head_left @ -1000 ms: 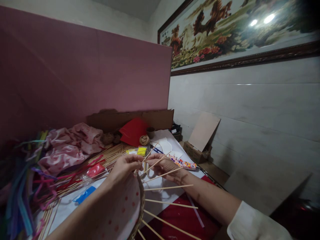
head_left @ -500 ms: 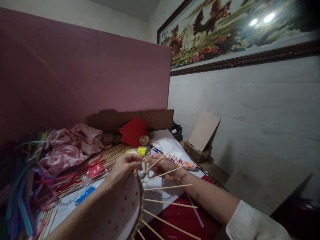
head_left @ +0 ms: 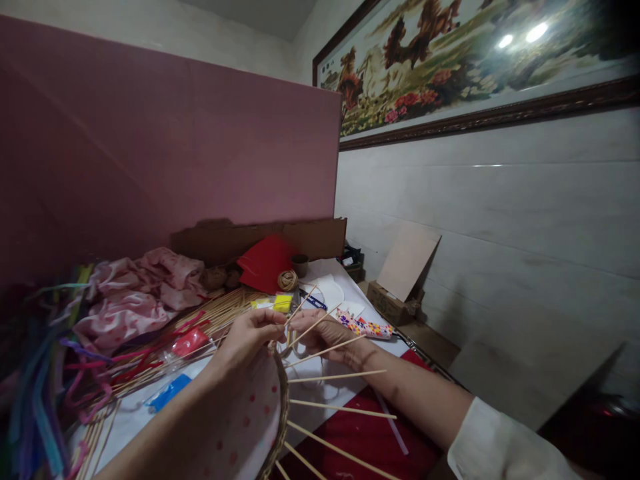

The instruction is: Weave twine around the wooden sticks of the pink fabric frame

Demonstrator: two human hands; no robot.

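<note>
A round piece of white fabric with red dots [head_left: 245,423], edged with a braided straw-coloured rim [head_left: 285,400], was held at the lower middle of the view, partly hidden by the left forearm [head_left: 185,408]. Thin pale wooden sticks [head_left: 343,409] were fanned out from the rim toward the right. The uppermost stick [head_left: 305,300] was pinched near its lower end by the thumb and fingers of the left hand [head_left: 256,333]. The fingertips of the right hand [head_left: 320,330] were closed just beside them; what was gripped there could not be told. Beyond the 2 hands, a small yellow packet [head_left: 283,303] and a ball of tan twine [head_left: 287,279] were seen on the white-covered table [head_left: 353,288]. A floral-printed cloth item [head_left: 370,328] was seen near the right wrist, and a blue plastic packet [head_left: 170,393] was placed left of the left forearm.
</note>
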